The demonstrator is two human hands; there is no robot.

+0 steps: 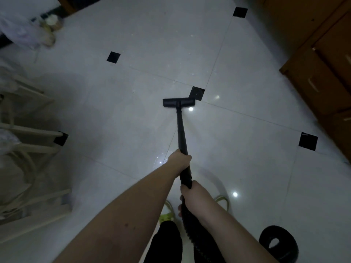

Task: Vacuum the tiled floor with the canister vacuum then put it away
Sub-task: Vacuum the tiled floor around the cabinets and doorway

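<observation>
A black vacuum wand runs away from me down to a flat black floor nozzle that rests on the white tiled floor, beside a small black inset tile. My left hand is wrapped around the wand higher up. My right hand grips it lower, where the ribbed black hose begins and drops past my legs. A round black object, possibly the canister, sits on the floor at bottom right.
Pale wooden chair frames crowd the left edge. Brown wooden cabinets with drawers line the right side. A bag and jars lie on the floor at top left. My feet in green-strapped sandals stand below the hands.
</observation>
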